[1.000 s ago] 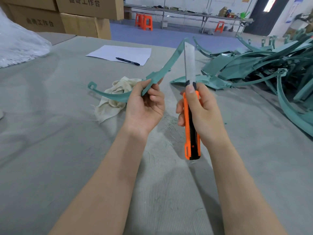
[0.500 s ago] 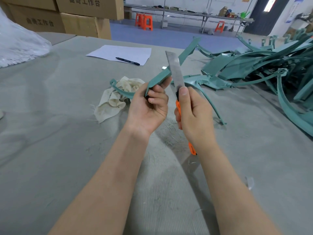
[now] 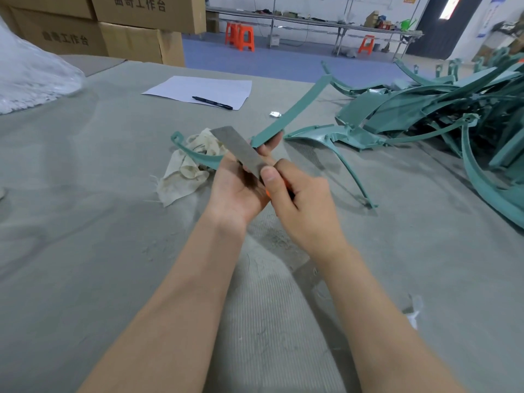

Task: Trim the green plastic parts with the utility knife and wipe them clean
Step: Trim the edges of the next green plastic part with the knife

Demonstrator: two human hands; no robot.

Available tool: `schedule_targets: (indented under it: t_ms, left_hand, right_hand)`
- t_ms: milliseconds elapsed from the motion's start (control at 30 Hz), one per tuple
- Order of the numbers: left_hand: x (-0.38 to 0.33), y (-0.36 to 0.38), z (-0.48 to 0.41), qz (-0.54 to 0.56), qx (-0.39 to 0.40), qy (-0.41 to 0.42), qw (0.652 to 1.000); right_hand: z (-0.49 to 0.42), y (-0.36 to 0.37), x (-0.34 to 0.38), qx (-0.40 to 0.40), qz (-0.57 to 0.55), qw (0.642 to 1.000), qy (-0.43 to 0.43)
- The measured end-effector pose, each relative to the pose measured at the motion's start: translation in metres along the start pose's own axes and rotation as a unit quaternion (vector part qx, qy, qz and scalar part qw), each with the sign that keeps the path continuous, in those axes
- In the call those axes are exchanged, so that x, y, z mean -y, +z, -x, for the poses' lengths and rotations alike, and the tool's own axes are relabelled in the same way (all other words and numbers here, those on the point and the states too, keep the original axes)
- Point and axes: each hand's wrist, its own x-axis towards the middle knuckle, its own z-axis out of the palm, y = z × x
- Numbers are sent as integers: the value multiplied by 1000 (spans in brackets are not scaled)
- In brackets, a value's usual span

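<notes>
My left hand (image 3: 241, 188) grips a long curved green plastic strip (image 3: 295, 109) at its middle; one end rises toward the far right, the hooked end (image 3: 177, 137) dips left over the rag. My right hand (image 3: 300, 205) holds the orange utility knife (image 3: 239, 150), its long grey blade laid flat across my left fingers and pointing up-left, against the strip. Only a sliver of the orange handle shows. A crumpled off-white rag (image 3: 187, 165) lies on the table just left of my hands.
A heap of green plastic parts (image 3: 442, 114) fills the right side of the grey felt table (image 3: 85, 222). A white sheet (image 3: 204, 90) with a black pen (image 3: 212, 102) lies further back. Cardboard boxes (image 3: 133, 29) and a clear plastic bag (image 3: 31, 72) stand at the far left.
The knife swung from upright beside the strip to lying tilted left across it at my left fingers. The two hands came together, and the strip's hooked end shifted right.
</notes>
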Motion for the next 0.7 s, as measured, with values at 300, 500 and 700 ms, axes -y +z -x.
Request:
schedule_targets:
  t_ms: [300,500,700]
  left_hand:
    - [-2,0,4,42,36,-76,996]
    - [-1,3,7,67,63,-90,992]
    - [-3,2,7,96,92,-117,984]
  right_hand:
    - [-5,-9,-5,-112,-57,990,65]
    - [-3,-7,-4,-90,-49,993,63]
    - [-2,-7,-3,-76,-39,995,46]
